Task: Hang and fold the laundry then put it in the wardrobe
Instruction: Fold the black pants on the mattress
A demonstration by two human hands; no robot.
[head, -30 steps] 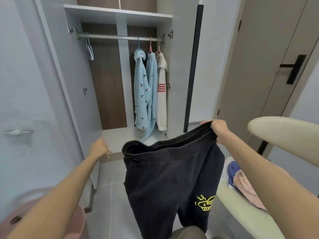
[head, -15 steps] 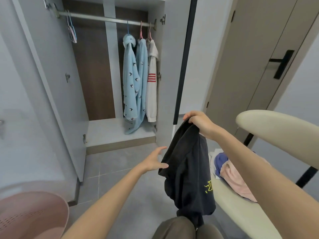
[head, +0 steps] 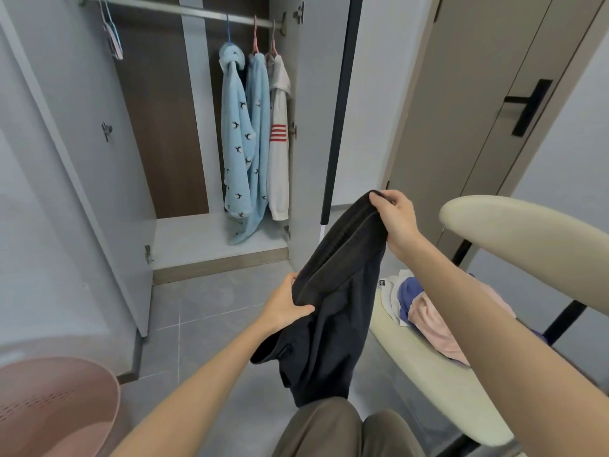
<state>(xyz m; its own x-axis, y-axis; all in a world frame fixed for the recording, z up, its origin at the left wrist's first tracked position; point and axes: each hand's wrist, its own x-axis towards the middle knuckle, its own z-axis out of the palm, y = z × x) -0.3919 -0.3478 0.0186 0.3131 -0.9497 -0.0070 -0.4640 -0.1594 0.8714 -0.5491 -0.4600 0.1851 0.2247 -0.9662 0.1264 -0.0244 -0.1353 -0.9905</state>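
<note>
**A person holds a black garment in both hands in front of an open wardrobe**

At the far left, low down, the rim of a pink laundry basket [head: 56,400] shows. Beyond it the wardrobe [head: 158,127] stands with its doors open. Empty hangers [head: 112,37] hang at the left end of its rail [head: 184,11]. At the right end hang two pale blue garments [head: 237,136] with a dark bird print, and beside them a white garment [head: 278,143] with red stripes.

In the middle, the person's left hand [head: 283,306] grips a bunched edge of the black garment [head: 333,291], thumb and fingers curled round the cloth. The garment slants up to the right hand [head: 395,219], which is held higher and pinches the cloth's top end. The rest droops towards the person's knees.

To the right, a small pile of clothes [head: 425,311] in white, blue and pink lies on a cream padded seat [head: 428,374]. Behind it is a beige door [head: 461,94] with a black handle.
</note>
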